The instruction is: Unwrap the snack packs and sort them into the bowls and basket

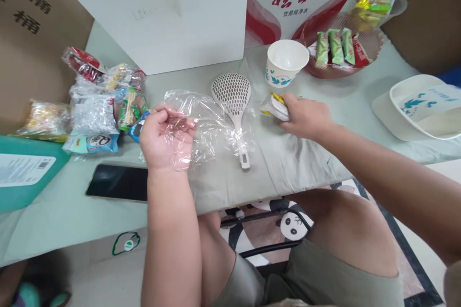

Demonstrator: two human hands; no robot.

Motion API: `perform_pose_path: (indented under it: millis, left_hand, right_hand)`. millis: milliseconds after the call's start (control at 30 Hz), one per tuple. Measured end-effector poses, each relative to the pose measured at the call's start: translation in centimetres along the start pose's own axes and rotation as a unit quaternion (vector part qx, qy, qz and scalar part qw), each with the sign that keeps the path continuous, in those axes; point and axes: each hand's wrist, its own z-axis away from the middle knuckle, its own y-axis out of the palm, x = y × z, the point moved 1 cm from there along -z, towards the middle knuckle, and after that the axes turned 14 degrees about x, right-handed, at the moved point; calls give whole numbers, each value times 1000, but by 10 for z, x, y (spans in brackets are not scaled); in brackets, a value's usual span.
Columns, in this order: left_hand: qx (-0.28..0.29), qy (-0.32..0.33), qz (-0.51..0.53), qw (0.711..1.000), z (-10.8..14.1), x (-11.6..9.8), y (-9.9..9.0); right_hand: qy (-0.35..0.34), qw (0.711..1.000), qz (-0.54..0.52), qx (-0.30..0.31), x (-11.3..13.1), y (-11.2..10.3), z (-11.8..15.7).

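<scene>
My left hand [169, 136] is palm up with its fingers partly curled, gripping a clear plastic bag [207, 129] that drapes over the fingers and spreads to the right. A pale slotted skimmer [232, 96] lies on the cloth-covered table, the bag's edge touching its handle. My right hand [306, 116] is closed around a small wrapped snack packet [277, 107], white with yellow, held low over the table. Just behind that packet stands a white paper cup [286, 60] with a blue leaf pattern.
Several snack packets [94, 115] are piled at the left, by a black phone [117, 182] and a green container [32, 172]. A clear pinkish bowl [342, 69] holding snacks is at the back right, near a white tub [387, 110]. White boxes [154, 14] stand behind.
</scene>
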Motion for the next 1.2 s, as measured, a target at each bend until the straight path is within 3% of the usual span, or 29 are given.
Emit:
perform_pose_path:
  millis: [100,200,300,433,533,667,767,867,967,1067,1133,1200]
  left_hand:
    - [6,2,-1,1000,0,2,3]
    - [19,10,-7,1000,-2,5,4]
    - [30,10,-16,999,-5,10,7]
    - [43,14,-28,999,-9,16,13]
    - [71,11,-26,997,-10,19,15]
    - [151,-9,7,989,-7,19,15]
    - [236,-44,25,970,0,17,14]
    - [337,-108,19,935,11,15,14]
    - [411,-218,-20,885,25,17,16]
    - [428,-321,-66,842,36,22,21]
    - [434,-349,-69,828,39,27,25]
    - [433,-345,-61,831,35,31,27]
  right_hand:
    - [43,998,-22,-34,-26,-18,15]
    - [109,988,-38,-104,-59,-49,11]
    - [163,974,-31,-152,-98,-83,-17]
    - [118,981,27,-149,-137,-103,-59]
    - [84,981,-31,-174,-136,-87,-59]
    - [-89,961,-144,-217,-93,-31,-14]
    - [-171,916,-264,-249,-52,15,26]
    - [-211,858,-395,-251,-21,47,49]
    - [-264,806,-485,-212,-7,63,54]
    - [-332,746,-557,-150,-4,66,52]
    - [-361,710,-599,-82,-2,65,51]
    - [-366,686,-629,-2,2,64,52]
